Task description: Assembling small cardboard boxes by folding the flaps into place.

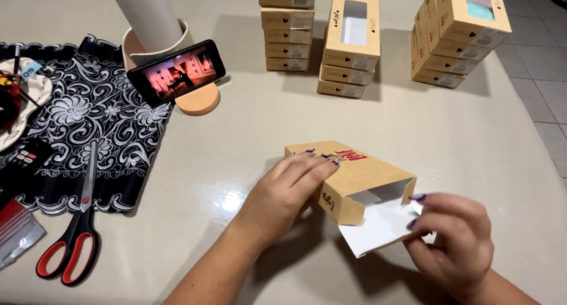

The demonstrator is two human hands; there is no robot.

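Note:
A brown cardboard box (360, 172) lies on the beige table (236, 139), its right end open. My left hand (286, 193) presses flat on the box's top and near side, holding it down. My right hand (455, 243) pinches the box's white-lined end flap (381, 228), which hangs open at the front right corner. The inside of the box looks dark and I cannot tell what is in it.
Three stacks of like boxes (348, 51) stand at the back. A phone (176, 72) showing a video leans on a peach stand. Red-handled scissors (77, 234) lie on a black floral cloth (100, 122) at the left, beside a remote and a dish.

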